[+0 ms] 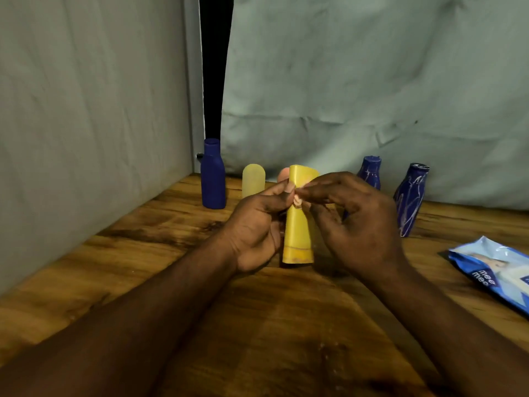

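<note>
One yellow tube [297,236] | left hand [257,227] grips | right hand [360,224] pinches

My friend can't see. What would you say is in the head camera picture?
The left hand grips an upright yellow tube while the right hand pinches a pale scrap on its front. Behind them on the wooden table stand three blue bottles and a pale yellow container; a blue wipes pack lies at the right.

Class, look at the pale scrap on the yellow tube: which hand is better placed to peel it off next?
Probably the right hand: its fingertips pinch the pale scrap, while the left hand grips the yellow tube, steadying it upright on the table.
</note>
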